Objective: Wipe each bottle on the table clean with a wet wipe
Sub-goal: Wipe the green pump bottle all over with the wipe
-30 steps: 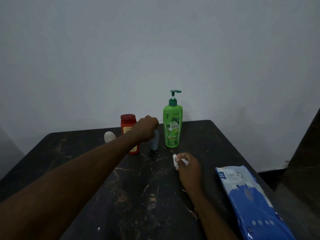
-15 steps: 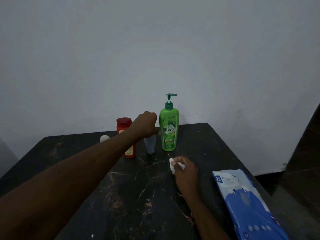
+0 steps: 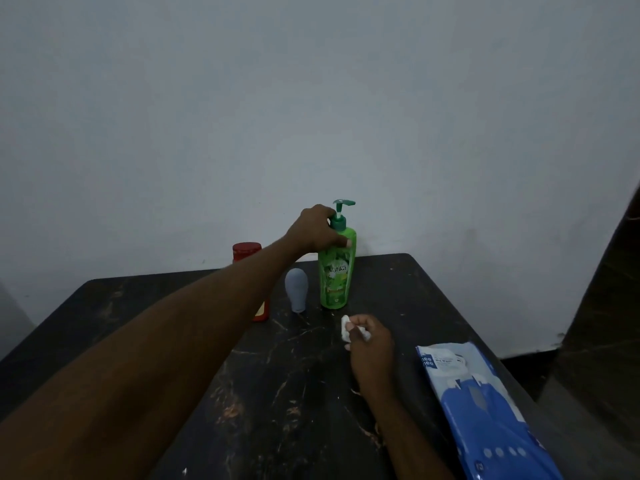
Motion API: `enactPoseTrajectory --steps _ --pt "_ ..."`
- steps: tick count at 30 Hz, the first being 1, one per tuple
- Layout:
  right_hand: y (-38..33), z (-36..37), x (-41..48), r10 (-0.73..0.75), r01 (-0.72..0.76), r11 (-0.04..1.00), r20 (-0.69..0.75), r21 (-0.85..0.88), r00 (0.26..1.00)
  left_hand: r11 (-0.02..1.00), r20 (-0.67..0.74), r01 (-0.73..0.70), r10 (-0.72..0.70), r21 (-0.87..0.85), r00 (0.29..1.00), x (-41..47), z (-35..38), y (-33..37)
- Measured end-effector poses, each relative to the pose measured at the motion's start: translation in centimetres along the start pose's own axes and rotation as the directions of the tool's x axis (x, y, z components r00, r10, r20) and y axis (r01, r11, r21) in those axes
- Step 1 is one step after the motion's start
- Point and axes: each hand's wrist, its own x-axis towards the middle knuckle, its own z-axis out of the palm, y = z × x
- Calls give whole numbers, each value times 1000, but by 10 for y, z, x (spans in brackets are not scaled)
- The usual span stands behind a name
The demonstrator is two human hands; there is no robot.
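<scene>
Left hand [image 3: 317,232] outstretched, clasping the green pump bottle [image 3: 336,271]; right hand [image 3: 370,344] pinches a wet wipe [image 3: 345,328].

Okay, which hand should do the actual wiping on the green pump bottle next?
The right hand, probably. It already pinches the wet wipe and sits just in front of the green pump bottle. The left hand is gripping that bottle's shoulder below the pump, so it is better kept steadying it.
</scene>
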Motion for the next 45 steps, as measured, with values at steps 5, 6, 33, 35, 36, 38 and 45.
enactPoseTrajectory --steps 5,6,33,35,36,38,45 --pt "-16 -11 -5 50 -34 988 -102 152 994 989 -91 58 -70 -135 993 -41 -16 -8" --pt "-18 -14 -7 60 -40 985 -115 167 992 975 -95 90 -111 -203 989 -51 -20 -10" --pt "-29 -89 -175 -231 246 892 84 -380 969 411 98 365 -541 -836 835 -376 3 -83" --pt "-30 -84 -174 -256 268 876 85 -402 963 534 71 363 -490 -763 869 -382 4 -89" --pt "-30 -82 -173 -260 270 868 81 -417 962 656 27 349 -448 -670 894 -383 5 -93" --pt "-31 -79 -170 -240 250 866 80 -432 968 852 -10 297 -334 -431 943 -384 4 -102" --pt "-39 -77 -164 -234 262 856 118 -445 965 987 61 136 -132 -85 989 -383 14 -119"
